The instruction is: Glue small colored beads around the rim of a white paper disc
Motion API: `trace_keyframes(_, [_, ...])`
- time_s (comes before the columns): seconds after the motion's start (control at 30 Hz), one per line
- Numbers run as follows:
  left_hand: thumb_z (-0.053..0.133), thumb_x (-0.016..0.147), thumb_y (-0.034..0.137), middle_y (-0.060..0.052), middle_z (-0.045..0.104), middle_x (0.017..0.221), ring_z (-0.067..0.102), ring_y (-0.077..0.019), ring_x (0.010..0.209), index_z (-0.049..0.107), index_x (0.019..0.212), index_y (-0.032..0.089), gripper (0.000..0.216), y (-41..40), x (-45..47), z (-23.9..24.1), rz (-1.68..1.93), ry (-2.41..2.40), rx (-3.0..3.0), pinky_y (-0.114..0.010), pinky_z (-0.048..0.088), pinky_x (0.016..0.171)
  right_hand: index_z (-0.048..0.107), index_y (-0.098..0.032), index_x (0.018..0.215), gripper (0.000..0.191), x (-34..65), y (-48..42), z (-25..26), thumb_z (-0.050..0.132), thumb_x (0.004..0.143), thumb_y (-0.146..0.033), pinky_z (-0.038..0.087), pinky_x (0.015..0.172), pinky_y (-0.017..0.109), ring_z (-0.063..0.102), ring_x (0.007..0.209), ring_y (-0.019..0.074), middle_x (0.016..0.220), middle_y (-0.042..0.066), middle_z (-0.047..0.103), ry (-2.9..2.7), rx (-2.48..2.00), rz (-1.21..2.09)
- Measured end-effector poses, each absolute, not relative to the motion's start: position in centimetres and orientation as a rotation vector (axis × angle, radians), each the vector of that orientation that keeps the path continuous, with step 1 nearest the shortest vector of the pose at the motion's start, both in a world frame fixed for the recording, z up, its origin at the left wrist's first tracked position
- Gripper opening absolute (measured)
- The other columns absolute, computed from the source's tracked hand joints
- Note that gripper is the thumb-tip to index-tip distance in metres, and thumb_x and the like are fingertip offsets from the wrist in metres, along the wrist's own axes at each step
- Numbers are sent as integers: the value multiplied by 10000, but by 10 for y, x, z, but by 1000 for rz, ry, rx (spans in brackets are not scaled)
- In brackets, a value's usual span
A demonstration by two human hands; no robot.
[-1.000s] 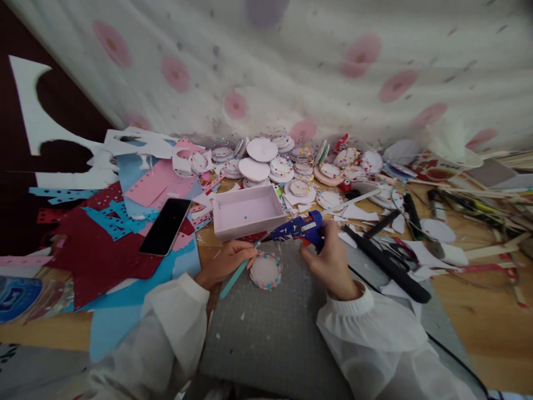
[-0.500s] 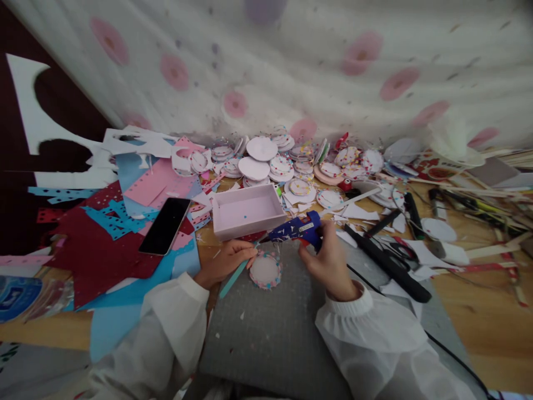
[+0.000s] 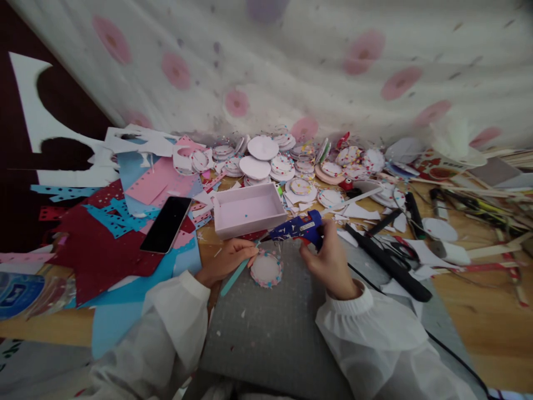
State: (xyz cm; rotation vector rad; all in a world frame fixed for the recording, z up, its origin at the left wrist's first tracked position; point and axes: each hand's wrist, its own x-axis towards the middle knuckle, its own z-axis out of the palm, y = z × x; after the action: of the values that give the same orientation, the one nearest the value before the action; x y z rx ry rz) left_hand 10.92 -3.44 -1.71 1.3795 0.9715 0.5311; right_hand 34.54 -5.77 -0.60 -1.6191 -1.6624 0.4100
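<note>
My right hand grips a blue glue gun, its nozzle pointing left toward the upper edge of a small round white disc trimmed with coloured dots. The disc lies on a grey cutting mat. My left hand is closed around a thin teal stick, fingertips right beside the disc's left edge. Both arms wear white sleeves.
A shallow pale pink box sits just behind the hands. Several finished discs pile up along the curtain. A black phone lies on red, blue and pink paper scraps at left. Black tools, scissors and sticks crowd the right side.
The hands, glue gun and disc stay almost where they were; only the view has shifted very slightly.
</note>
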Motion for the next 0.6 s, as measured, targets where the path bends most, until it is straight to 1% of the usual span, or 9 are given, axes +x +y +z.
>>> trace_keyframes(0.23, [494, 854, 363, 15, 481, 554, 430, -107, 558, 472, 523, 151, 394, -34, 108, -19, 549, 925, 1390, -233, 326, 566, 391, -228, 1036, 360, 346, -57, -5, 549, 713, -218, 449, 675, 340, 572, 754, 211, 888, 39, 572, -1668, -1606, 426])
trace_keyframes(0.4, [496, 852, 384, 8, 490, 559, 428, -112, 560, 474, 524, 153, 401, -35, 108, -19, 541, 934, 1400, -236, 319, 554, 387, -228, 1041, 358, 346, -57, -7, 535, 716, -212, 445, 673, 338, 565, 758, 210, 889, 39, 563, -1682, -1589, 415])
trace_keyframes(0.6, [496, 863, 401, 19, 461, 539, 403, -106, 535, 466, 528, 156, 416, -34, 106, -21, 533, 943, 1409, -234, 284, 524, 390, -225, 1021, 341, 346, -58, -7, 538, 714, -214, 432, 656, 333, 561, 743, 211, 877, 42, 569, -1681, -1608, 407])
